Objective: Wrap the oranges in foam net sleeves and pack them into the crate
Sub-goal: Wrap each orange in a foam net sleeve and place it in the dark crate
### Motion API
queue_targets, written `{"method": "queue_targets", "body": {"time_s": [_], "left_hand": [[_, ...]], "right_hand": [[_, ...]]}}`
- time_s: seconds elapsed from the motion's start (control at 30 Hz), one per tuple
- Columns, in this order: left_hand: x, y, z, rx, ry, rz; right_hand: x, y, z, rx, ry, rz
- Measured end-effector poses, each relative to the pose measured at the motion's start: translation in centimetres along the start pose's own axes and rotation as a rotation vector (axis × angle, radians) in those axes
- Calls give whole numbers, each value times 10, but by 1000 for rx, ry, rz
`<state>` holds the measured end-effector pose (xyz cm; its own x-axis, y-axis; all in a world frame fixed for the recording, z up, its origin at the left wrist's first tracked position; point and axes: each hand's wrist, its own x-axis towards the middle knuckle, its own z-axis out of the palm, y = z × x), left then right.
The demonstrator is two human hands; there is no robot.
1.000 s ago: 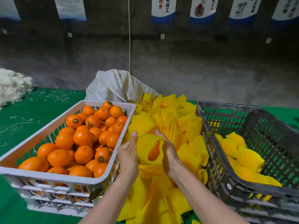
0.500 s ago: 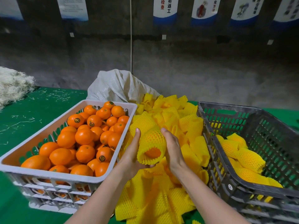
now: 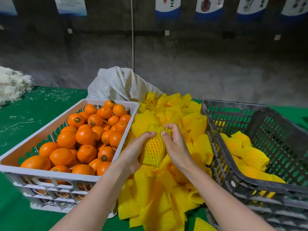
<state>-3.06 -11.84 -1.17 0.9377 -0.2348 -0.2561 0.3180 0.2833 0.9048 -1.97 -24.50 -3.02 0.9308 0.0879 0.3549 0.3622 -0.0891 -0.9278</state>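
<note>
Oranges loose in white crate, far left; left hand and right hand, fingers curled, grip sleeved orange above heap of yellow foam sleeves; wrapped oranges inside dark crate, right.

We get the orange only as a tint thru its sleeve, just above the sleeve pile. Behind it the left hand hides its fingers. Right of the pile, the grey crate is cut by frame edges. Far behind the pile, posters: cropped, txt unreadable. Left of pile, stickers: too small.
</note>
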Motion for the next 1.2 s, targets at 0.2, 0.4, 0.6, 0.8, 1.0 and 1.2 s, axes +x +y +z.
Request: {"method": "queue_targets", "body": {"time_s": [0.2, 0.4, 0.6, 0.8, 1.0, 1.2], "left_hand": [[6, 2, -7, 29, 201, 168], [3, 3, 4, -35, 125, 200], [19, 13, 28, 56, 180, 217], [41, -6, 101, 21, 166, 390], [69, -40, 182, 646, -6, 685], [93, -69, 206, 960, -170, 701]], "right_hand": [[-12, 1, -4, -100, -123, -77], [-10, -8, 4, -133, -127, -138], [3, -31, -21, -131, 60, -201], [25, -54, -93, -124, 308, -310], [55, -24, -197, -204, 592, -66], [67, 41, -265, -1072, 26, 520]]}}
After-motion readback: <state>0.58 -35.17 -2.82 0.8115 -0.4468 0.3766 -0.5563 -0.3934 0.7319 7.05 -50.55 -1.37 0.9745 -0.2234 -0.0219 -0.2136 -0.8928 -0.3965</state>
